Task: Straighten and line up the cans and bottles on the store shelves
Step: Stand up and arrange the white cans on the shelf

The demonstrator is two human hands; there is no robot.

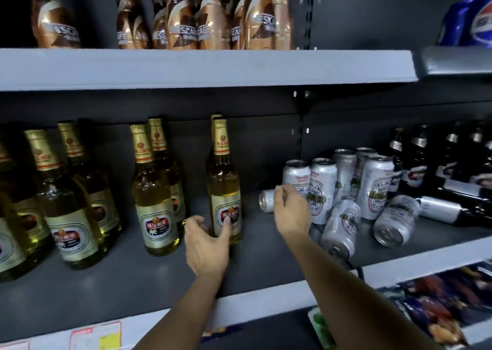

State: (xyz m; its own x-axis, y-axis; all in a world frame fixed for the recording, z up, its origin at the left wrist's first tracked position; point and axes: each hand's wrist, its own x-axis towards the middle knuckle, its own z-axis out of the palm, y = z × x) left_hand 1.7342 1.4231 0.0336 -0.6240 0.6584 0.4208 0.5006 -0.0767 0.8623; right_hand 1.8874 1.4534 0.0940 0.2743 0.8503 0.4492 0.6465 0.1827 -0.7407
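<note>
On the middle shelf (127,283) stand several yellow beer bottles with gold foil necks. My left hand (206,245) touches the base of the rightmost yellow bottle (225,189), fingers curled around its lower label. To the right is a cluster of silver beer cans (346,181); some stand upright, two lie tipped toward the front (342,229) (395,220). Another silver can (267,201) lies on its side left of the cluster. My right hand (291,211) rests over this lying can, fingers bent down on it.
Dark bottles (426,160) stand at the far right, and one dark bottle (452,212) lies on its side. Brown coffee bottles (213,19) fill the upper shelf, blue soda bottles (471,22) to their right. Snack packets (431,309) lie on the shelf below.
</note>
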